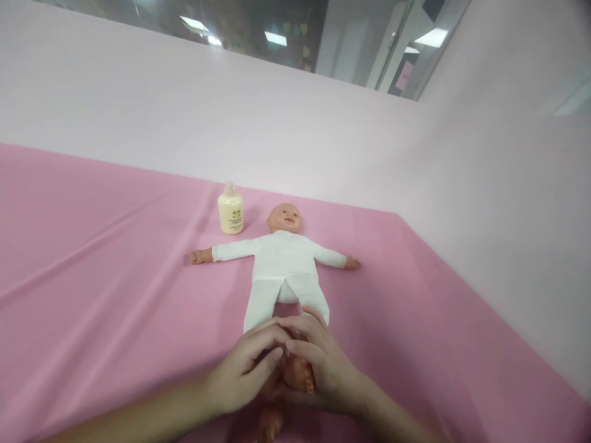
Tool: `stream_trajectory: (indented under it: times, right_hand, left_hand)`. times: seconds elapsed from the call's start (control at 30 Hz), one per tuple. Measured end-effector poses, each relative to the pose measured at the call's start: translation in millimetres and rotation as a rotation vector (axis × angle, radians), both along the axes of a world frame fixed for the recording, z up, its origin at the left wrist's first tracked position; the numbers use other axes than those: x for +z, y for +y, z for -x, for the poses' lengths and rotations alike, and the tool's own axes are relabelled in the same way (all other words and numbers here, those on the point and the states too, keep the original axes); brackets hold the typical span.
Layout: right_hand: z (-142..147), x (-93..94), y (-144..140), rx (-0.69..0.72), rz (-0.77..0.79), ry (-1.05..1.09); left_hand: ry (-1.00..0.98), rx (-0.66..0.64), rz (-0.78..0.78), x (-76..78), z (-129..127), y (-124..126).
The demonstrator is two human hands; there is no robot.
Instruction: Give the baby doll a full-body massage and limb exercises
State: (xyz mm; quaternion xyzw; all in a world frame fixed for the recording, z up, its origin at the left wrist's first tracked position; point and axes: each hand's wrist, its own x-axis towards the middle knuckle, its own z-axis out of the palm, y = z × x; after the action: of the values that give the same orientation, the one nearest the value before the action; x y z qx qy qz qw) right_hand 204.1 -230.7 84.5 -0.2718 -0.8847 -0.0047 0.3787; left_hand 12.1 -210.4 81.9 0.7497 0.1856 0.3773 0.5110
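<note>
A baby doll with a white cloth body lies on its back, its head away from me and its arms spread. My right hand is closed around the doll's lower leg, and the bare foot shows between thumb and fingers. From the other side my left hand curls over the same leg, its fingers meeting those of my right hand. The doll's other foot lies below my left hand at the bottom edge. My hands hide much of the lower legs.
A pale yellow pump bottle stands left of the doll's head. The pink sheet under everything has creases on the left. A white wall rises behind, with a glass pane above, and another wall borders the right side.
</note>
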Motion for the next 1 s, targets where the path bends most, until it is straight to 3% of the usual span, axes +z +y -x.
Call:
stream_trajectory:
  times: [0.4,1.0]
  right_hand:
    - [-4.7,-5.9,2.6,-0.063,-0.069,-0.083]
    - [-8.7,-8.8,4.2,0.114,0.052,0.060]
  left_hand:
    - [0.000,0.024,0.099,-1.4,-2.1,1.0]
    - [-0.018,-0.018,0.087,-4.0,-1.8,3.3]
